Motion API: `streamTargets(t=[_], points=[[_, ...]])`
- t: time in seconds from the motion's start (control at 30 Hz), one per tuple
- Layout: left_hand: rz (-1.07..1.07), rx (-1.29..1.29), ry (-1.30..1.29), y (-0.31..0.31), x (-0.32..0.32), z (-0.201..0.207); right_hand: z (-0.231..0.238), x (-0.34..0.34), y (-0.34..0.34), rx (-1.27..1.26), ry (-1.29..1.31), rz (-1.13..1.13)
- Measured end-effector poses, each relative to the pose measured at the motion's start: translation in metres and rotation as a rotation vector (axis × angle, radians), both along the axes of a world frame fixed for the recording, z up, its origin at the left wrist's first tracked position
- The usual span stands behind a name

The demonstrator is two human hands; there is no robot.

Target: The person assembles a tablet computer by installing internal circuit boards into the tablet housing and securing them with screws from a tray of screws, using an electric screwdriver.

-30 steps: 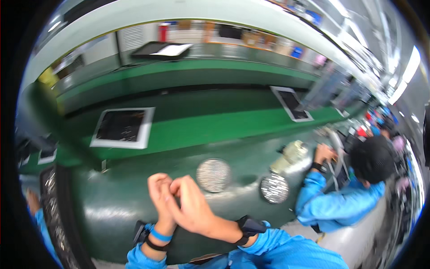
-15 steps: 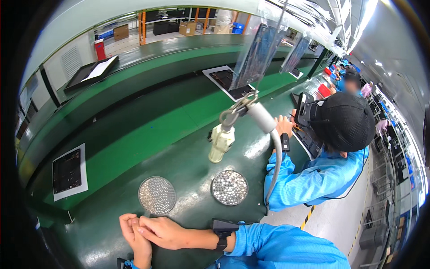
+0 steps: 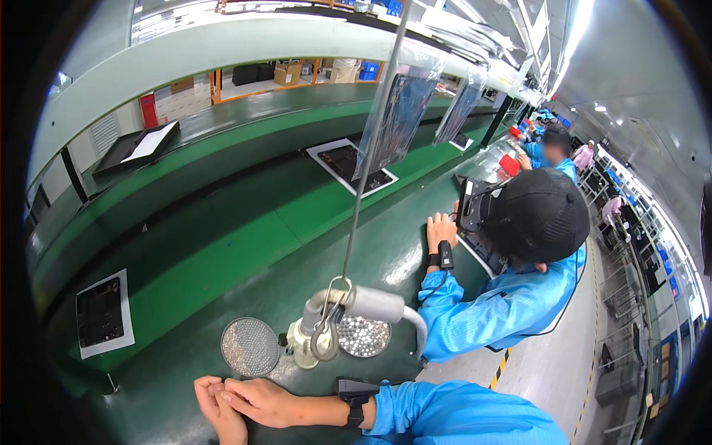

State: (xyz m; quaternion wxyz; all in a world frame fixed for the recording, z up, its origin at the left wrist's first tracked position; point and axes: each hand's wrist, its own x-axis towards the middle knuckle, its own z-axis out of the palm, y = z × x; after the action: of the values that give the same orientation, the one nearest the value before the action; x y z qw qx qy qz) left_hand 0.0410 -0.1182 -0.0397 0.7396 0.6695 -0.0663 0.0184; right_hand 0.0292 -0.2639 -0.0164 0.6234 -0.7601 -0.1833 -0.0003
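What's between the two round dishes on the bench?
In the head view, a cream-and-grey hanging tool shows between the left dish and the right dish, partly covering the right one's edge.

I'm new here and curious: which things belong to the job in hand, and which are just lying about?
Probably part of it:
left hand and right hand, touching; any contents hidden
nearer round dish
farther round dish, partly hidden

Apparently just around:
hanging tool with hose
dark panel at far left
black tray further back
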Motion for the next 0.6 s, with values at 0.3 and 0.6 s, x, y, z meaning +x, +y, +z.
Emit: streamTargets(t=[0.3, 0.6], points=[[0.025, 0.039, -0.014, 0.005, 0.0, -0.007, 0.006, -0.001, 0.0, 0.009, 0.02, 0.001], [0.028, 0.206, -0.082, -0.006, -0.009, 0.022, 0.006, -0.005, -0.008, 0.055, -0.003, -0.019]])
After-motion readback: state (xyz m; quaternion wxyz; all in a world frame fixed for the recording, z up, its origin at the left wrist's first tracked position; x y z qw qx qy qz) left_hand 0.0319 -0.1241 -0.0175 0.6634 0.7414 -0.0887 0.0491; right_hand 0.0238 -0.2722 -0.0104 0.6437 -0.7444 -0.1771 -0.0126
